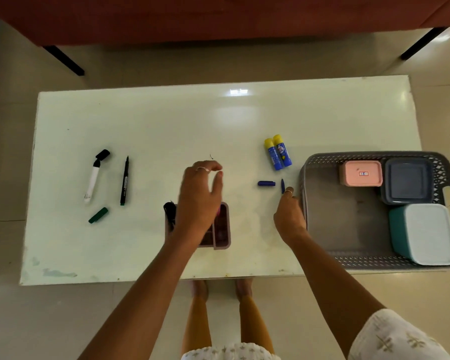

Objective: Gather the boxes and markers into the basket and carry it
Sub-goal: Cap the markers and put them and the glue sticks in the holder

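A grey perforated basket stands at the table's right end and holds a pink box, a dark blue-grey box and a teal box with a white lid. My right hand grips a blue marker just left of the basket, beside its loose blue cap. My left hand hovers with relaxed fingers over a mauve organiser box that has a black marker in it. A white marker, a black-green marker and a green cap lie at left.
Two blue glue sticks with yellow caps lie left of the basket's far corner. A black cap lies by the white marker's tip. The white table stands before an orange sofa. My feet show under the near edge.
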